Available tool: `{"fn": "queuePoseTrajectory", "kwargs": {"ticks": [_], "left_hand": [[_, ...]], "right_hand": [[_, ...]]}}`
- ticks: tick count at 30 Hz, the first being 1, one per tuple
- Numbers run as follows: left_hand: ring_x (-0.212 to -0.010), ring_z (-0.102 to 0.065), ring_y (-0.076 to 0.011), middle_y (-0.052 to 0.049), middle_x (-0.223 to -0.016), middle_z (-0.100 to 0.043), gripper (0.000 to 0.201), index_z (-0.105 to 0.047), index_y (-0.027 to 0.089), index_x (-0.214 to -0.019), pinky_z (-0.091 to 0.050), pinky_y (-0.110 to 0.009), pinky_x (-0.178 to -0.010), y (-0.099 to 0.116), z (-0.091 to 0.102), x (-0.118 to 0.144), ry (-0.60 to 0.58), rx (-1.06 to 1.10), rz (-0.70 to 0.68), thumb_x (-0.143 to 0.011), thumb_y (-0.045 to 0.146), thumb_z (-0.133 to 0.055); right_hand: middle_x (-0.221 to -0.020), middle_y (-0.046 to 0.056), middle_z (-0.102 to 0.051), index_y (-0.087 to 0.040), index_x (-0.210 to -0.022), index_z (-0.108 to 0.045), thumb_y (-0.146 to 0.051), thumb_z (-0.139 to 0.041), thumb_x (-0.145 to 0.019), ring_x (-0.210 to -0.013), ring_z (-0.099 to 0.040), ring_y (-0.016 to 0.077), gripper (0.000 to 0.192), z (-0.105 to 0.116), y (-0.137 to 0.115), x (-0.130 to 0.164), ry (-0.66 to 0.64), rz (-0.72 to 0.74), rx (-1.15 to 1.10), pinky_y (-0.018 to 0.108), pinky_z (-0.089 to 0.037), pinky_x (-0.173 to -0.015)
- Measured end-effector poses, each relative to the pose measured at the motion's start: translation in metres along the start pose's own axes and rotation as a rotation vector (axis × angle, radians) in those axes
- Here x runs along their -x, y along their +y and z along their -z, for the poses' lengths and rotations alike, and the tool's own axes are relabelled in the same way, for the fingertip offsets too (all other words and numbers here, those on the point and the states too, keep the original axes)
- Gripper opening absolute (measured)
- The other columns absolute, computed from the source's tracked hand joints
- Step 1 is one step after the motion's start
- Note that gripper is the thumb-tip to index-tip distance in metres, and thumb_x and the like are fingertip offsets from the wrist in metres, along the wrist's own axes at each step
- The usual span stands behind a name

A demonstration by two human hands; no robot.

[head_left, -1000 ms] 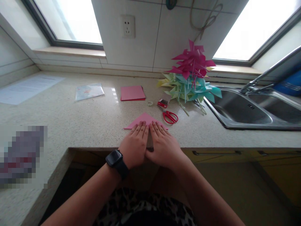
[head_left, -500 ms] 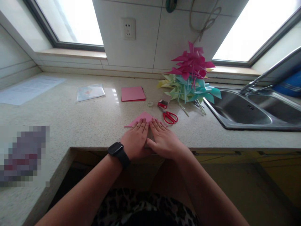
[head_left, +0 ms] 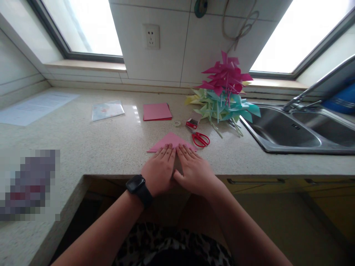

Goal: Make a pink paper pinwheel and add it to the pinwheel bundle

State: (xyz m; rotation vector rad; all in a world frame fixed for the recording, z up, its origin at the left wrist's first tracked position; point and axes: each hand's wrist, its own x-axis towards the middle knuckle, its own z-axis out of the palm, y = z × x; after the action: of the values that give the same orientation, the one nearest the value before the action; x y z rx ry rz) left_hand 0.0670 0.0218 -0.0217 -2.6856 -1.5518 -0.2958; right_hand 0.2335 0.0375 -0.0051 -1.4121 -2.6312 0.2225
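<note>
A sheet of pink paper (head_left: pixel 172 139), folded into a triangle with its peak pointing away from me, lies on the counter. My left hand (head_left: pixel 159 168) rests flat with fingers stretched over the triangle's near edge, left of its middle. Beside it, my right hand (head_left: pixel 194 166) presses the same edge just right of the middle, fingers straight and thumb reaching toward the left hand. Both hands are open, and their fingers cover part of the fold. Right of the triangle lie red-handled scissors (head_left: pixel 200 139).
Behind the triangle sit a stack of pink paper (head_left: pixel 157 112), a small roll of tape (head_left: pixel 176 123) and a little red box (head_left: pixel 192 123). Paper pinwheels (head_left: pixel 226 88) are piled near the sink (head_left: pixel 266 149). Leftward are a clear packet (head_left: pixel 108 110) and a printed sheet (head_left: pixel 36 107).
Both hands have slid slightly toward me along the folded paper, to its near edge. More of the pink triangle shows above the fingertips.
</note>
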Motion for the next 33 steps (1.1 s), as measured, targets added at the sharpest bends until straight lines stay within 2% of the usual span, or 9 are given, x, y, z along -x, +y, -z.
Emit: {"fn": "queuePoseTrajectory", "kwargs": {"ticks": [2,11,18,24,27,33], "left_hand": [[-0.146,-0.036,-0.0336,-0.027,-0.154,-0.039,0.071,-0.038,-0.004,-0.147,-0.03,-0.049,-0.119,0.004,0.0,0.005,0.011,-0.009,0.005,-0.084,0.025,-0.052],[-0.144,-0.039,-0.0328,-0.025,-0.154,-0.04,0.065,-0.038,-0.003,-0.147,-0.031,-0.047,-0.12,0.014,-0.005,0.017,0.031,-0.031,0.021,-0.087,0.021,-0.048],[-0.144,-0.038,-0.0342,-0.027,-0.153,-0.041,0.07,-0.038,-0.004,-0.147,-0.031,-0.048,-0.119,0.007,-0.005,0.011,0.036,-0.028,0.011,-0.085,0.026,-0.051],[-0.146,-0.036,-0.0305,-0.025,-0.154,-0.041,0.065,-0.039,-0.003,-0.147,-0.031,-0.046,-0.12,-0.002,-0.003,0.002,0.016,-0.012,-0.004,-0.085,0.018,-0.046],[-0.147,-0.033,-0.0322,-0.027,-0.155,-0.037,0.07,-0.037,-0.004,-0.147,-0.029,-0.046,-0.12,-0.005,-0.001,-0.002,-0.003,-0.001,-0.017,-0.084,0.024,-0.05],[-0.148,-0.029,-0.0368,-0.03,-0.157,-0.031,0.093,-0.033,-0.008,-0.148,-0.024,-0.047,-0.121,-0.012,0.001,-0.011,-0.052,0.032,-0.02,-0.08,0.051,-0.058]], "right_hand": [[-0.16,0.018,-0.028,-0.001,-0.153,-0.032,-0.042,-0.048,-0.087,-0.15,-0.026,0.0275,0.08,-0.001,-0.002,0.006,0.009,-0.002,0.0,0.041,-0.022,-0.124],[-0.16,0.017,-0.029,-0.002,-0.153,-0.034,-0.04,-0.051,-0.084,-0.151,-0.025,0.0265,0.081,-0.004,-0.008,0.02,0.022,-0.012,-0.029,0.041,-0.019,-0.125],[-0.16,0.018,-0.031,-0.002,-0.152,-0.035,-0.044,-0.053,-0.083,-0.15,-0.027,0.0275,0.083,-0.005,-0.006,0.011,0.039,-0.01,-0.027,0.041,-0.02,-0.124],[-0.16,0.019,-0.028,-0.001,-0.154,-0.032,-0.05,-0.055,-0.081,-0.15,-0.027,0.0292,0.09,0.0,-0.001,0.003,0.001,0.006,-0.029,0.042,-0.02,-0.124],[-0.161,0.02,-0.026,-0.001,-0.154,-0.03,-0.055,-0.051,-0.084,-0.15,-0.025,0.0299,0.091,0.002,0.003,-0.002,-0.027,0.019,-0.039,0.043,-0.02,-0.124],[-0.161,0.02,-0.024,0.001,-0.154,-0.029,-0.057,-0.05,-0.085,-0.151,-0.021,0.0295,0.093,0.002,0.01,-0.013,-0.033,0.029,-0.023,0.041,-0.017,-0.125]]}}
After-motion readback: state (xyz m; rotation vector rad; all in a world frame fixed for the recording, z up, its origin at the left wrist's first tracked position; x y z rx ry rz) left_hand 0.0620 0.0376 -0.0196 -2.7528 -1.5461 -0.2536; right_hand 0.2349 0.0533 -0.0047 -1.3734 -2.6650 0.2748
